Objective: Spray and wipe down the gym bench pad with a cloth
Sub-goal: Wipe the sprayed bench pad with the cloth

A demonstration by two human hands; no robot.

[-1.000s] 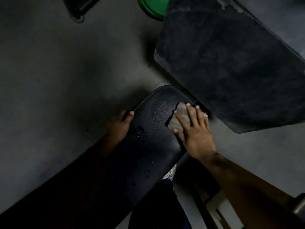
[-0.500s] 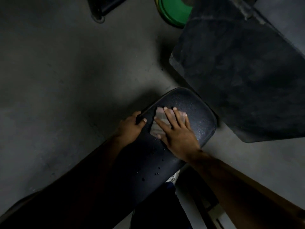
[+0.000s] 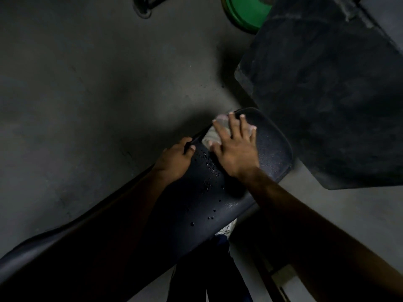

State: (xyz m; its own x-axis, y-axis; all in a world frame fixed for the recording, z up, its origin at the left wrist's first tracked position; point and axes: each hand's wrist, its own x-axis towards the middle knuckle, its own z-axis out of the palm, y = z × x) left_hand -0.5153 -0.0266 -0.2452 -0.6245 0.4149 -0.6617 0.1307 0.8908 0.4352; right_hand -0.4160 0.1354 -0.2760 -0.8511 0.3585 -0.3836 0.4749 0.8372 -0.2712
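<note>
Right hand (image 3: 234, 147), fingers spread flat, has swept the cloth (image 3: 214, 134) across to the pad's (image 3: 270, 149) left edge near its end while the left hand (image 3: 174, 160) grips that edge, leaving droplets nearer still to wipe.

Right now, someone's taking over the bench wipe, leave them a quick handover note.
Left hand grips the pad's left edge, steadying it.
Right hand presses the cloth flat on the pad near its rounded end.
Done: pad is sprayed; droplets show.
Left: wipe the droplets below the hands and the rest of the pad toward you. No spray bottle in view.
</note>
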